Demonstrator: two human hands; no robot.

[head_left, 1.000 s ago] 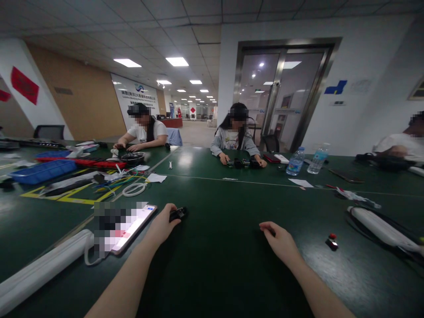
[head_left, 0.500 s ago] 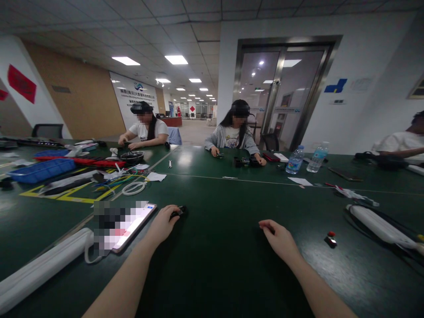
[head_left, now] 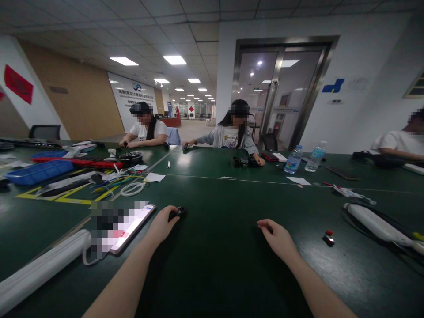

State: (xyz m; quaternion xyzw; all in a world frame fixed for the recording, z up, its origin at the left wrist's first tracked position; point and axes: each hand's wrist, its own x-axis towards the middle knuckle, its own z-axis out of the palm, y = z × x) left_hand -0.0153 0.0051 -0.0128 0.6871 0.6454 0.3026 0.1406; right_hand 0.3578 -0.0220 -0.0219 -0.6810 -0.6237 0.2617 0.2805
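Observation:
My left hand (head_left: 165, 223) rests on the green table with its fingers curled around a small black object (head_left: 180, 211) with a shiny part; the fingers cover much of it, and its kind is unclear. Farther right, my right hand (head_left: 276, 236) lies on its side on the tabletop, fingers curled in and thumb against them, with nothing visible in the grip. To the right of that hand sits a small black-and-red item (head_left: 328, 238), apart from it. A lit phone (head_left: 134, 229), partly blurred out, lies just left of my left hand.
A white elongated case (head_left: 43, 265) lies at the left, another white object (head_left: 377, 223) at the right. Wires (head_left: 132, 189), a blue tray (head_left: 39, 173) and tools crowd the far left. Two water bottles (head_left: 294, 160) stand beyond. People sit across the table.
The person across the table has stretched an arm out to the left, carrying a small object to the table seam. My hands have stayed in place; the view has shifted slightly.

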